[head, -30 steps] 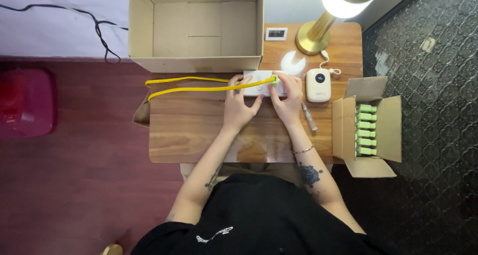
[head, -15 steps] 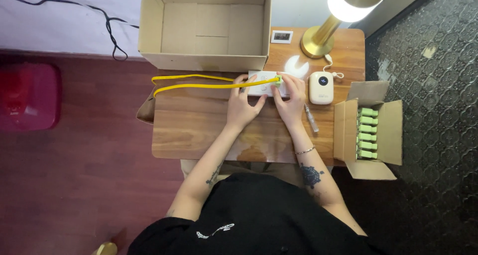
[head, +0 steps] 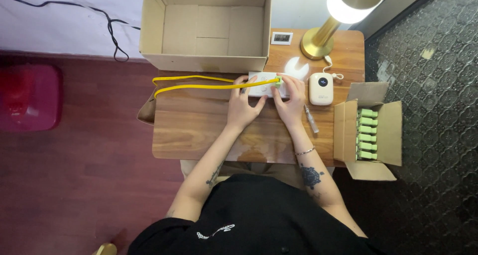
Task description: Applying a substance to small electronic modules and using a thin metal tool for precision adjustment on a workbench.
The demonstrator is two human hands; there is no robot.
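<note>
At the bench's [head: 199,130] far edge, your left hand [head: 242,105] and right hand [head: 291,100] are both gripping the white box [head: 264,84] with fingers curled.

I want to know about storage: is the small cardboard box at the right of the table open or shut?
Open. The small cardboard box has its flaps spread outward, and a row of green items shows inside.
</note>
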